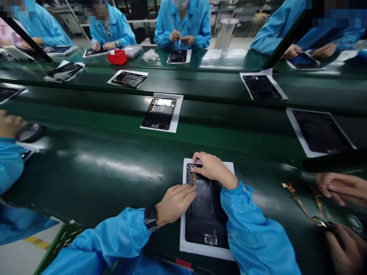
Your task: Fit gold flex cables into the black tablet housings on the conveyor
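Observation:
An open black tablet chassis point(206, 214) lies on a white sheet point(189, 250) on the green belt in front of me. My left hand point(174, 202), with a black watch on its wrist, rests on the chassis's left edge, fingers pressed together at a thin orange flex cable point(194, 178). My right hand point(212, 168) lies over the top left corner, fingertips pressing down on a small part there. What lies under those fingertips is hidden. Both arms wear blue sleeves.
Several more tablet chassis on white sheets lie on the belt, the nearest at centre point(160, 112) and at right point(321, 131). A neighbour's hands point(341, 189) hold orange flex cables point(301, 204) at right. Across the belt sit people in blue coats and a red tray point(117, 57).

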The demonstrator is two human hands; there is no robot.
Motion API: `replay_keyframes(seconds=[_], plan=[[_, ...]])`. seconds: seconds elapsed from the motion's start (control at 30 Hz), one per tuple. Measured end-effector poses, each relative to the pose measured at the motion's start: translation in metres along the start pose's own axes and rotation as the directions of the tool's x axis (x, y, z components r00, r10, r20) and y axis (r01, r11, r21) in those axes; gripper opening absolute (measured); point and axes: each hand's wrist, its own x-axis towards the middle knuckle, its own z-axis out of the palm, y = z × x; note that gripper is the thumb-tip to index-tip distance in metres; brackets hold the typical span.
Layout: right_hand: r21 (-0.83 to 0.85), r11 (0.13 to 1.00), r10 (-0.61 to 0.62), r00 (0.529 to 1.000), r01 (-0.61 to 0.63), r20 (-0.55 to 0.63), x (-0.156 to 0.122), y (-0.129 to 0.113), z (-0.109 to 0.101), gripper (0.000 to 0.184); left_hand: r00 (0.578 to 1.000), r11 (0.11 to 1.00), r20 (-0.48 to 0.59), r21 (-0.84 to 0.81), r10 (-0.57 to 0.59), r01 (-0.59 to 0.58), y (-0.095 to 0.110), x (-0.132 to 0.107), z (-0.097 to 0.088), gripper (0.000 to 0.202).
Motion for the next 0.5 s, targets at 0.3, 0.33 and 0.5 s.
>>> replay_keyframes(seconds=[0.3,0.33,0.5], plan=[[0.048,0.999,-0.020,1.000,0.021,-0.008,0.0037,0.0055,0.0014,0.025,0.994,0.995,0.085,0.072,0.061,-0.067,-0.0018,0.0019,-0.0061,0.023],[0.052,0.998,-0.020,1.000,0.020,-0.006,0.0038,0.0058,0.0012,0.025,0.994,0.995,0.091,0.074,0.063,-0.070,-0.0020,0.0020,-0.0066,0.023],[0.057,0.998,-0.024,1.000,0.024,-0.006,0.0044,0.0066,0.0008,0.025,0.992,0.993,0.102,0.088,0.070,-0.080,-0.0023,0.0028,-0.0077,0.023]])
